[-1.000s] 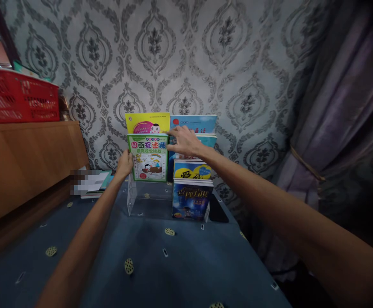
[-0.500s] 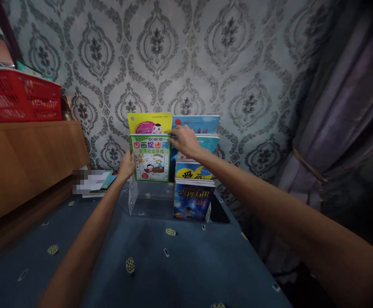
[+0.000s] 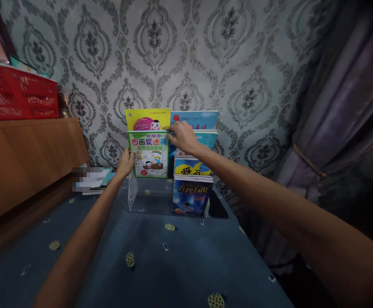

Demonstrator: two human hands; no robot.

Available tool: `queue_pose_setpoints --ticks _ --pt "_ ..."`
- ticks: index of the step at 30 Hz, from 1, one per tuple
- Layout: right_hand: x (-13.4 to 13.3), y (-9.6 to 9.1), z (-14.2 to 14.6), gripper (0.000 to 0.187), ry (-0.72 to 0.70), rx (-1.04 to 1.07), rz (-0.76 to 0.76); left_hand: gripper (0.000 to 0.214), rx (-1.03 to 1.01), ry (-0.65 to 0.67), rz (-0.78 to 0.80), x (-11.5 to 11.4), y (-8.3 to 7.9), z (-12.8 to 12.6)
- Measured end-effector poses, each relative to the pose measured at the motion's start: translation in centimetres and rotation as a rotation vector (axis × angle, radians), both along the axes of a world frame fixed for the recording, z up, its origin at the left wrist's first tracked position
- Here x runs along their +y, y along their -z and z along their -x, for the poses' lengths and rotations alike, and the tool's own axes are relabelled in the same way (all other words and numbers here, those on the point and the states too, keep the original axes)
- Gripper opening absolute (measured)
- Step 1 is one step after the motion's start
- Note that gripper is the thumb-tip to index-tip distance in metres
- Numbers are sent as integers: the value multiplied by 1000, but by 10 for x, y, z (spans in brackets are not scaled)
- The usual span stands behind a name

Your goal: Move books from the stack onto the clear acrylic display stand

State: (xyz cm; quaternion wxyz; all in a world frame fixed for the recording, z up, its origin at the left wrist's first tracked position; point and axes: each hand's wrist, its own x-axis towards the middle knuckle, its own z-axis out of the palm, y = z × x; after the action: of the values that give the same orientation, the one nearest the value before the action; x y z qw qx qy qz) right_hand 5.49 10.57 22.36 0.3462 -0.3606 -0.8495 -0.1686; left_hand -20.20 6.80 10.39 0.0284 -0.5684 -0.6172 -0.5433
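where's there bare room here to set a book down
Bare: the blue cloth in front of the clear stand, between the forearms, and the stand's lower left tiers under the green book. Crowded: the stand's right column, books down to the dark blue book; papers lie beside the left hand.

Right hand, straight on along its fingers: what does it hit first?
Probably the green book, top right corner; the right hand seems to be touching it. Behind stands the yellow book.

We've got the green-bordered kids' book (image 3: 148,155) standing upright and closed, cover facing us. It has a colourful Chinese title on top and a cartoon drawing on white below. It sits in the left column of the clear rack (image 3: 131,197), right in front of a yellow book (image 3: 147,119).
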Motion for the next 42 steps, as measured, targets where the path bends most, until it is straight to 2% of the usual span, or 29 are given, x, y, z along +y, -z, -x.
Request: queue_pose_setpoints --ticks 15,25,42 --pt "2 5 2 32 -40 23 -12 30 29 50 -60 -3 3 7" --pt "14 11 -1 29 -111 45 -98 30 20 56 -50 -5 2 5" --pt "-4 14 0 39 -83 32 -64 30 18 56 -81 -12 2 6"
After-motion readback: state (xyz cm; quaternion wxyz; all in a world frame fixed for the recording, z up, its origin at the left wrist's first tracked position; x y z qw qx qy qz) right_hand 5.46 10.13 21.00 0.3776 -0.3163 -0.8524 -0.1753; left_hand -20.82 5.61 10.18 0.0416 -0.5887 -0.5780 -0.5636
